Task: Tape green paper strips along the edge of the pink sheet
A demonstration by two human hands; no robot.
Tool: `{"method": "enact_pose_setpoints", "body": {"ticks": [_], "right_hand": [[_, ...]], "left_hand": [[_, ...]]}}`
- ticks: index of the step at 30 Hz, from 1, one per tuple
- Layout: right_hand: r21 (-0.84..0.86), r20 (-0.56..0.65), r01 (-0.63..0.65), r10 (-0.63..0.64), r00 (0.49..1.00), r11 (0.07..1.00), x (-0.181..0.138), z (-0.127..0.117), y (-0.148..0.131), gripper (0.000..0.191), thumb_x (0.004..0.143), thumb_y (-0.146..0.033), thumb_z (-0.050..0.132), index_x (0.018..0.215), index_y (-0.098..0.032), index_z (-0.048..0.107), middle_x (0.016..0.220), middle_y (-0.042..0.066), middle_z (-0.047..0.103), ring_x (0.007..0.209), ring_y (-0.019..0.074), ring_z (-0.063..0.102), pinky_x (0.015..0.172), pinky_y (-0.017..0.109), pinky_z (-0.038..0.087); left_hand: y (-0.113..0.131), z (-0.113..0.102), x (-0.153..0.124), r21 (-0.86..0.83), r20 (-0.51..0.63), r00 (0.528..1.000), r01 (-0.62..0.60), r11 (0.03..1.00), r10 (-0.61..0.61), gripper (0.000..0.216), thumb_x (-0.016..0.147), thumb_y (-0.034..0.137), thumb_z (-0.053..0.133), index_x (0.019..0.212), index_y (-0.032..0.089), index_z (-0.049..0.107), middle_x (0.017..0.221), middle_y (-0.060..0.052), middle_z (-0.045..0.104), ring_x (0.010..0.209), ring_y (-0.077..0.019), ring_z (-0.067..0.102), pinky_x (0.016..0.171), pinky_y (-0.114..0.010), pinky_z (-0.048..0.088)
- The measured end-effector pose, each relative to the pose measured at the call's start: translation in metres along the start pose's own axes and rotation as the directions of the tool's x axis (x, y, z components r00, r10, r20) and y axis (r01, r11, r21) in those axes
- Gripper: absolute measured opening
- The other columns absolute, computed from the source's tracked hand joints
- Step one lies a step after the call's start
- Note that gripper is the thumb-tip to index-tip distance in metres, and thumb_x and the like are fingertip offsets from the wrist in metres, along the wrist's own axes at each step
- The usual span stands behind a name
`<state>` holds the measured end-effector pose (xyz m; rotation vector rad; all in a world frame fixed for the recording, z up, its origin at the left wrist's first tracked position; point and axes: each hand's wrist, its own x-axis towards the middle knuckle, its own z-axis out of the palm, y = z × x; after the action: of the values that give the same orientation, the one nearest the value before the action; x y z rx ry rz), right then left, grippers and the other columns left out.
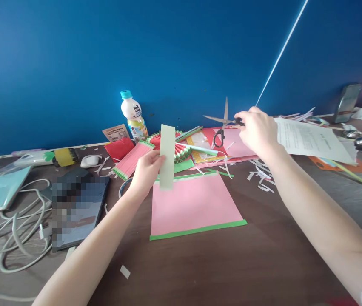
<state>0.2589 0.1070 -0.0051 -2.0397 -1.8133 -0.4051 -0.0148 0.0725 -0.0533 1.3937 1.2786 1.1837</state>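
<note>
Between the thumb and fingers of my left hand (147, 172) is an upright strip of pale green paper (167, 155). My right hand (255, 129), raised at the back right, grips one handle of a pair of scissors (223, 121). Their blades are spread apart, pointing up and left, and the other dark loop hangs free. Under the strip's lower end, a pink paper sheet (193, 204) lies flat, with green bands along its front and back edges. Behind it are pleated pink paper (134, 159) with green edges and a red-and-green folded fan piece (182, 152).
A drink bottle (134, 114) stands against the blue wall. Left are a dark tablet-like device (81, 212), white cables (15, 225) and a white earbud-like case (90, 160). Paper scraps (263, 172) lie centre right, near a printed sheet (311, 140). A phone (348, 102) leans far right.
</note>
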Motion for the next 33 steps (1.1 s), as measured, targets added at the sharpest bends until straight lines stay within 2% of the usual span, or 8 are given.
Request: {"method": "enact_pose_setpoints", "body": {"ticks": [5, 8, 10, 13, 22, 24, 28, 33], "right_hand": [[0.208, 0.052, -0.020, 0.010, 0.999, 0.978, 0.010, 0.007, 0.012, 0.034, 0.075, -0.013, 0.051, 0.108, -0.016, 0.058, 0.096, 0.011, 0.063, 0.092, 0.0256, 0.057, 0.075, 0.035, 0.044], [0.518, 0.254, -0.122, -0.015, 0.967, 0.847, 0.013, 0.011, 0.009, 0.033, 0.073, -0.009, 0.053, 0.106, -0.014, 0.055, 0.091, 0.010, 0.065, 0.086, 0.0216, 0.060, 0.075, 0.034, 0.046], [0.687, 0.410, -0.236, -0.099, 0.906, 0.687, 0.011, 0.012, 0.003, 0.032, 0.077, -0.005, 0.046, 0.108, -0.012, 0.051, 0.097, 0.012, 0.065, 0.082, 0.0190, 0.062, 0.071, 0.032, 0.049], [0.778, 0.507, -0.277, -0.302, 0.807, 0.564, 0.003, 0.008, -0.007, 0.025, 0.085, -0.012, 0.038, 0.106, -0.013, 0.052, 0.100, 0.014, 0.065, 0.082, 0.0175, 0.064, 0.071, 0.030, 0.051], [0.833, 0.553, -0.376, -0.650, 0.521, 0.407, -0.020, 0.002, -0.033, 0.029, 0.084, -0.023, 0.045, 0.112, -0.016, 0.043, 0.112, 0.012, 0.060, 0.095, 0.0166, 0.062, 0.082, 0.030, 0.050], [0.827, 0.559, -0.378, -0.668, 0.490, 0.415, -0.025, 0.007, -0.040, 0.031, 0.081, -0.019, 0.050, 0.110, -0.016, 0.041, 0.108, 0.011, 0.059, 0.094, 0.0166, 0.062, 0.084, 0.031, 0.049], [0.781, 0.619, -0.274, -0.636, 0.460, 0.562, -0.035, 0.018, -0.049, 0.032, 0.075, -0.027, 0.060, 0.098, -0.018, 0.040, 0.099, 0.008, 0.059, 0.089, 0.0174, 0.060, 0.075, 0.029, 0.049], [0.774, 0.634, -0.260, -0.715, 0.295, 0.578, -0.045, 0.017, -0.054, 0.022, 0.083, -0.038, 0.047, 0.095, -0.020, 0.041, 0.101, 0.006, 0.057, 0.084, 0.0148, 0.059, 0.067, 0.027, 0.048]], "left_hand": [[0.001, 0.001, -0.001, -0.094, -0.006, 0.999, 0.048, 0.994, -0.049, 0.026, 0.069, 0.034, 0.061, 0.086, 0.015, 0.063, 0.076, -0.003, 0.067, 0.068, -0.0174, 0.064, 0.058, -0.026, 0.049], [0.000, 0.001, -0.001, -0.152, -0.004, 0.997, 0.077, 0.985, -0.079, 0.026, 0.067, 0.035, 0.064, 0.084, 0.016, 0.062, 0.074, -0.003, 0.067, 0.066, -0.0176, 0.064, 0.059, -0.027, 0.050], [-0.001, 0.000, -0.001, -0.160, -0.014, 0.996, 0.085, 0.983, -0.088, 0.027, 0.065, 0.036, 0.066, 0.082, 0.015, 0.061, 0.072, -0.002, 0.067, 0.065, -0.0181, 0.065, 0.058, -0.028, 0.051], [-0.003, -0.002, 0.001, -0.168, -0.038, 0.996, 0.077, 0.983, -0.085, 0.026, 0.066, 0.036, 0.065, 0.082, 0.015, 0.060, 0.073, -0.003, 0.066, 0.067, -0.0183, 0.065, 0.060, -0.029, 0.052], [-0.001, -0.004, 0.002, -0.283, -0.127, 0.991, -0.001, 0.959, -0.037, 0.018, 0.072, 0.025, 0.058, 0.088, 0.018, 0.052, 0.076, 0.001, 0.064, 0.067, -0.0145, 0.064, 0.068, -0.033, 0.054], [0.000, -0.006, 0.003, -0.312, -0.154, 0.988, -0.026, 0.950, -0.024, 0.018, 0.072, 0.022, 0.057, 0.088, 0.019, 0.050, 0.077, 0.001, 0.064, 0.068, -0.0139, 0.064, 0.069, -0.033, 0.054], [0.002, -0.010, 0.005, -0.388, -0.168, 0.986, -0.045, 0.920, -0.023, 0.019, 0.071, 0.018, 0.057, 0.088, 0.020, 0.050, 0.079, 0.002, 0.063, 0.069, -0.0125, 0.063, 0.069, -0.031, 0.054], [0.003, -0.012, 0.006, -0.479, -0.224, 0.974, -0.083, 0.874, -0.030, 0.018, 0.068, 0.011, 0.058, 0.080, 0.020, 0.050, 0.085, 0.002, 0.062, 0.074, -0.0102, 0.062, 0.071, -0.027, 0.053]]}}
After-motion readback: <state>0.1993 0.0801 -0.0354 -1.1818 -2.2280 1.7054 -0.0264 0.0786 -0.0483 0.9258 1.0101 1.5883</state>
